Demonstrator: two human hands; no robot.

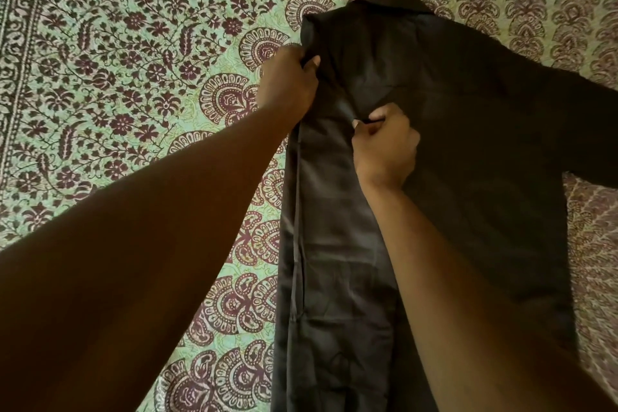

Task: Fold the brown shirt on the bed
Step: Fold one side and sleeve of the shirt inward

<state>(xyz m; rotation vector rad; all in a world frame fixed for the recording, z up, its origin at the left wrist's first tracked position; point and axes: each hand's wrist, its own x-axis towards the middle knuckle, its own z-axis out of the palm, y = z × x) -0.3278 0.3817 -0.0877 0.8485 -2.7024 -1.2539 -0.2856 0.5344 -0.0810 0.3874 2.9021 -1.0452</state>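
The brown shirt (468, 150) lies spread on the bed, collar end away from the camera and hem end running off the near edge of the view. Its left side panel is turned inward over the body, forming a long straight strip that runs lengthwise down the shirt's left edge; a seam line shows along that strip. On the shirt's right side a sleeve extends outward and is cut off by the frame edge. The fabric is dark and mostly flat, with light creases around the middle. Left hand (289, 82): positioned at the shirt's upper left edge, near the shoulder, fingers curled round the cloth with the thumb lying on top, gripping the folded edge. Right hand (384, 147): positioned over the shirt's middle, just inside the folded strip, fingers curled and pinching a small fold of fabric between thumb and fingertips. Both forearms reach in from the near side, the left crossing the bedsheet beside the shirt, the right lying above the shirt's lower body. Under and around the shirt is the bedsheet (133, 60), pale green with a dark maroon print: floral vines well to the shirt's left, paisley fan shapes just beside its left edge and beyond its collar. A patterned border band runs along the sheet's far left.
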